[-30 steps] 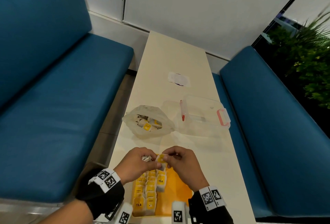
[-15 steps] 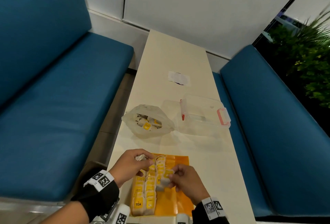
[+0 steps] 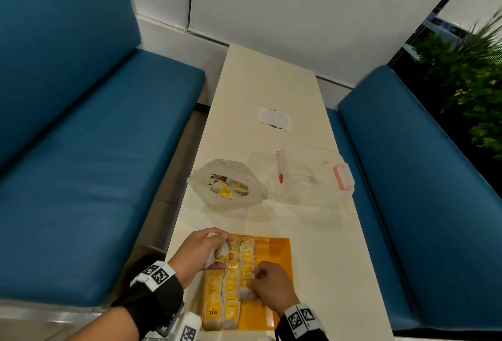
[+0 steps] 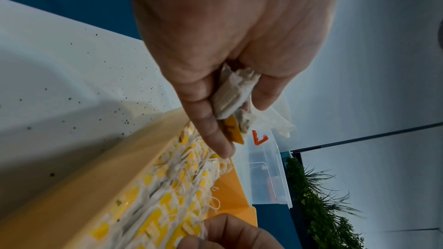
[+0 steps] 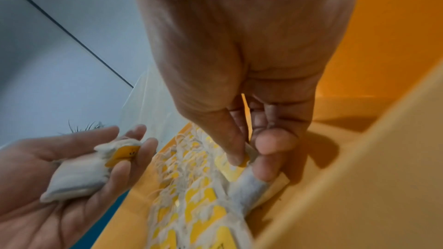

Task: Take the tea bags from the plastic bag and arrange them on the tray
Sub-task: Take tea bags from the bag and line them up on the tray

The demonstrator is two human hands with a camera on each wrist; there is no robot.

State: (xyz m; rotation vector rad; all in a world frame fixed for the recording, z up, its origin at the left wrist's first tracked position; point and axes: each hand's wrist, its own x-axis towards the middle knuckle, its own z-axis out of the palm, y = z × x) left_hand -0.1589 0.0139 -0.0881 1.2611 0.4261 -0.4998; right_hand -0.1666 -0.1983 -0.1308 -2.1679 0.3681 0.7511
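An orange tray (image 3: 274, 256) lies at the near end of the table, with rows of white tea bags with yellow tags (image 3: 231, 289) filling its left part. My left hand (image 3: 201, 255) hovers over the tray's far left corner and holds tea bags (image 5: 79, 173) in its curled fingers. My right hand (image 3: 267, 285) pinches a tea bag (image 5: 246, 158) by its yellow tag, low at the right side of the rows. Farther up the table, the clear plastic bag (image 3: 228, 188) lies open with more tea bags inside.
A clear plastic box (image 3: 309, 175) with pink latches sits to the right of the bag. A white paper scrap (image 3: 274, 119) lies farther up the narrow cream table (image 3: 326, 245). Blue benches (image 3: 95, 137) flank both sides; a plant (image 3: 472, 69) stands at the right.
My right hand came down from beside the left hand to the tray with one tea bag. The left hand stayed over the tray's far left corner with its tea bags.
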